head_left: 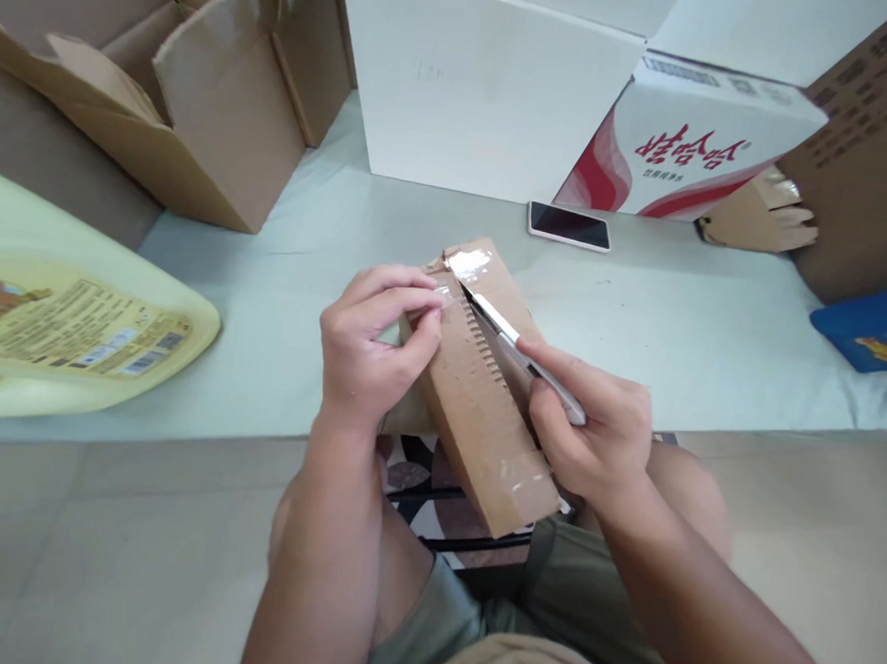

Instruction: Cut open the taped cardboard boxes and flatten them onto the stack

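A long narrow cardboard box (476, 404) lies slanted over the front edge of the table, its near end above my lap. A row of teeth-like cuts runs along its top seam, and shiny clear tape (470, 265) covers the far end. At that end my left hand (379, 333) is closed, thumb and fingertips pinched on a loose bit of clear tape at the seam. My right hand (593, 416) grips a utility knife (505, 331) with a pale handle. The blade tip touches the seam beside my left fingertips.
A phone (568, 226) lies beyond the box. Behind it stand a white carton (496, 85) and a red-and-white carton (688, 137). Open cardboard boxes (223, 128) stand back left, a yellow jug (91, 320) at left, a blue package (880, 324) at right.
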Available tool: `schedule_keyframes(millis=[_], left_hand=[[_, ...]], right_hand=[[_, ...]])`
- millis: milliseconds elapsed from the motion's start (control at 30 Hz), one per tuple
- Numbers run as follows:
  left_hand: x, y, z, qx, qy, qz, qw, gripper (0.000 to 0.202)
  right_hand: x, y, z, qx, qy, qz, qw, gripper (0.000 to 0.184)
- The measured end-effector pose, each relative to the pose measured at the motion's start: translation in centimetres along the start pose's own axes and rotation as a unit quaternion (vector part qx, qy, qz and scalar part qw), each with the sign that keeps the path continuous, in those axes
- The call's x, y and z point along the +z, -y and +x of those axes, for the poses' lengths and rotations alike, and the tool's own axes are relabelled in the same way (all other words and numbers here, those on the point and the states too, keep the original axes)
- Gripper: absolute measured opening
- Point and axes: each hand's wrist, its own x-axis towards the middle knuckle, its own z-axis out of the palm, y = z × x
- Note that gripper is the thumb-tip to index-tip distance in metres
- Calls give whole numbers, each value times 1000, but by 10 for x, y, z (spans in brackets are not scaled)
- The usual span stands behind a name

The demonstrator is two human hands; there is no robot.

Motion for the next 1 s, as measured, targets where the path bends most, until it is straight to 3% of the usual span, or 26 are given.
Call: schedule_keyframes(millis=[400,733,1000], left_hand=[[-6,2,-2,2,47,-30,998,22],[-2,7,-4,-59,80,-22,995,17],[1,5,-2,-89,56,-67,992,13]], right_hand=[[-1,0,1,-1,3,-3,1000,34],[-2,1,2,-6,3,6,1000,34],[-1,0,1,-3,2,5,1000,34]])
